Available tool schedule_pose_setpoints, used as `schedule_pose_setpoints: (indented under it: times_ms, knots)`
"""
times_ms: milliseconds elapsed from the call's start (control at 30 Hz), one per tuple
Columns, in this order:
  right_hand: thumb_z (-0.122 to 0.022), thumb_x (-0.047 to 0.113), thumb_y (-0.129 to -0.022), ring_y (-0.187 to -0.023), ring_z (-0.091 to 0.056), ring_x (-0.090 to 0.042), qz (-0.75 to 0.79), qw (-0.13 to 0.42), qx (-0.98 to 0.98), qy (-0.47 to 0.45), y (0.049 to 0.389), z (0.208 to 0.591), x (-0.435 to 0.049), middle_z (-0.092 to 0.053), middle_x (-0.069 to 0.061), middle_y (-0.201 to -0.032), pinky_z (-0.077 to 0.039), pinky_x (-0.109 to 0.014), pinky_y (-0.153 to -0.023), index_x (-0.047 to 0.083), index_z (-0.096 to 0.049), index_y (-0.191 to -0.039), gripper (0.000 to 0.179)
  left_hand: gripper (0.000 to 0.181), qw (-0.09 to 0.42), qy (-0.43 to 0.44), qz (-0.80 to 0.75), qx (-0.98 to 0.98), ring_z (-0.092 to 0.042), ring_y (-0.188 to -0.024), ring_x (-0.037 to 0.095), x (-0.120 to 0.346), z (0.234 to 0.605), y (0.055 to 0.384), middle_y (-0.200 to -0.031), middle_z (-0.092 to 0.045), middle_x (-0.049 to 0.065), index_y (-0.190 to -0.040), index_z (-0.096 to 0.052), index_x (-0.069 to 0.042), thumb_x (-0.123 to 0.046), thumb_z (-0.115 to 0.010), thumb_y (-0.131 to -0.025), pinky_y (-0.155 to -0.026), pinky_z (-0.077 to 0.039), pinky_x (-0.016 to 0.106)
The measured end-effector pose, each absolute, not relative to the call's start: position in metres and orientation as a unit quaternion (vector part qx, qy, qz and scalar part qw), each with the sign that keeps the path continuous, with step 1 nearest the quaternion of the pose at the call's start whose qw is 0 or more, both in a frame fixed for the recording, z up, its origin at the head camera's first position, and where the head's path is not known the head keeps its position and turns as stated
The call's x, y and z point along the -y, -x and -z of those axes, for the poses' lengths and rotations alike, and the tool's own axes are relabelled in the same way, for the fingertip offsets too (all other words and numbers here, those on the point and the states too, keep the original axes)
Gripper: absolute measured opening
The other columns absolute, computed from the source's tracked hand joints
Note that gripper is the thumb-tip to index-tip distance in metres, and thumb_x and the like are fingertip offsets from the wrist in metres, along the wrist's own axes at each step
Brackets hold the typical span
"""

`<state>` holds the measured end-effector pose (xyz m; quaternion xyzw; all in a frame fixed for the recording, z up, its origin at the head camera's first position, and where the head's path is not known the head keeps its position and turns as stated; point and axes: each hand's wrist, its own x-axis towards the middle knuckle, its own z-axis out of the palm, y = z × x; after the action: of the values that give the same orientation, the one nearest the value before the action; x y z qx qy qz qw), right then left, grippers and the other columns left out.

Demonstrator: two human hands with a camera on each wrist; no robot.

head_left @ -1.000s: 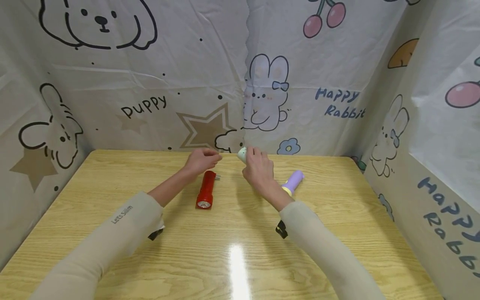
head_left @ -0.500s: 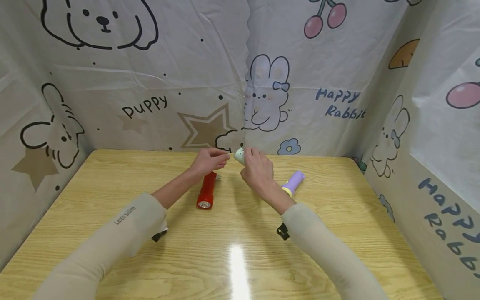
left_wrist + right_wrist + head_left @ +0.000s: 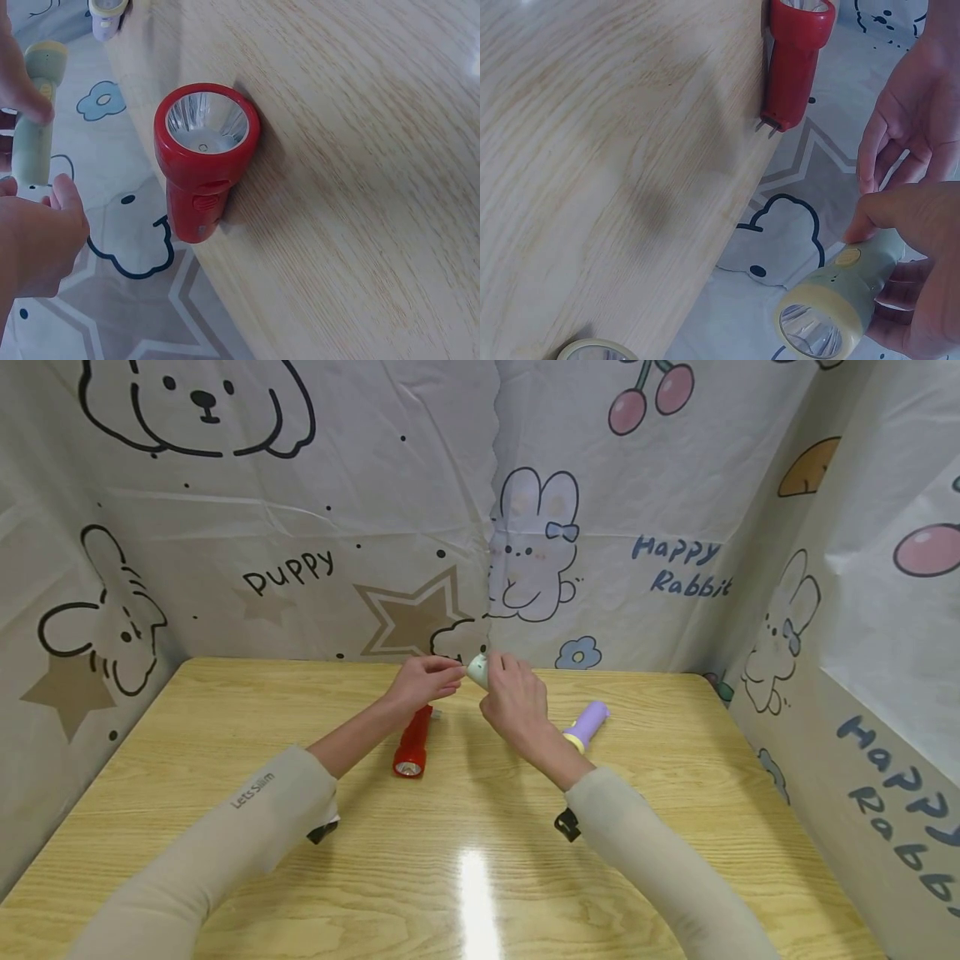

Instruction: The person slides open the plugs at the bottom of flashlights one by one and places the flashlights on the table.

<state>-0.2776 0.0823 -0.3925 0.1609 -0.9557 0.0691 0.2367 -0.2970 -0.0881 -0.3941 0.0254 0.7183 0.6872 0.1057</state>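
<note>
A pale green flashlight (image 3: 32, 146) is held up over the desk's (image 3: 405, 860) far edge, the right hand's (image 3: 516, 697) fingers and thumb clamped round its body. The left hand's (image 3: 420, 683) fingers, extended and slightly apart, are at its tail, contact unclear. Toward that edge lie a red flashlight (image 3: 412, 743), left of middle, and a purple one (image 3: 589, 722), on the right.

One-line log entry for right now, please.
right hand: holds green flashlight | left hand: near its tail end, contact unclear | red flashlight, purple flashlight: on table
</note>
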Motion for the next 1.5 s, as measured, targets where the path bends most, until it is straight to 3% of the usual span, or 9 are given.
schedule_pose_setpoints:
  times_ms: [333, 667, 1100, 1500]
  knots:
    - [-0.073, 0.003, -0.077, -0.071, -0.058, -0.025, -0.076, 0.233, 0.955, -0.167, 0.273, 0.388, -0.08, -0.057, -0.008, -0.085, -0.054, -0.038, -0.051, 0.004, -0.057, -0.103, 0.031, 0.044, 0.104, -0.037, -0.696, -0.709, -0.06, -0.118, 0.033, 0.088, 0.393, 0.298, -0.133, -0.056, 0.021, -0.133, -0.056, 0.008, -0.018, -0.066, -0.098, -0.096, -0.052, 0.032]
    - [-0.071, 0.003, -0.078, -0.076, -0.058, -0.026, -0.098, 0.224, 0.955, -0.168, 0.27, 0.387, -0.079, -0.057, -0.008, -0.088, -0.054, -0.04, -0.053, 0.004, -0.056, -0.107, 0.032, 0.042, 0.1, -0.043, -0.703, -0.703, -0.058, -0.121, 0.036, 0.089, 0.392, 0.297, -0.132, -0.056, 0.022, -0.132, -0.057, 0.008, -0.016, -0.067, -0.098, -0.098, -0.051, 0.036]
    - [-0.071, 0.002, -0.077, -0.071, -0.057, -0.025, -0.114, 0.245, 0.945, -0.182, 0.267, 0.386, -0.08, -0.057, -0.008, -0.085, -0.054, -0.038, -0.051, 0.003, -0.057, -0.104, 0.03, 0.041, 0.101, -0.064, -0.72, -0.684, -0.056, -0.123, 0.038, 0.089, 0.389, 0.296, -0.132, -0.057, 0.022, -0.132, -0.057, 0.008, -0.014, -0.066, -0.098, -0.1, -0.049, 0.039]
    - [-0.073, 0.004, -0.076, -0.08, -0.06, -0.026, -0.164, 0.249, 0.935, -0.19, 0.264, 0.386, -0.083, -0.062, -0.013, -0.097, -0.057, -0.041, -0.062, -0.002, -0.058, -0.115, 0.042, 0.041, 0.11, -0.089, -0.734, -0.664, -0.059, -0.119, 0.034, 0.089, 0.387, 0.295, -0.132, -0.057, 0.022, -0.134, -0.055, 0.008, -0.013, -0.063, -0.1, -0.098, -0.05, 0.039]
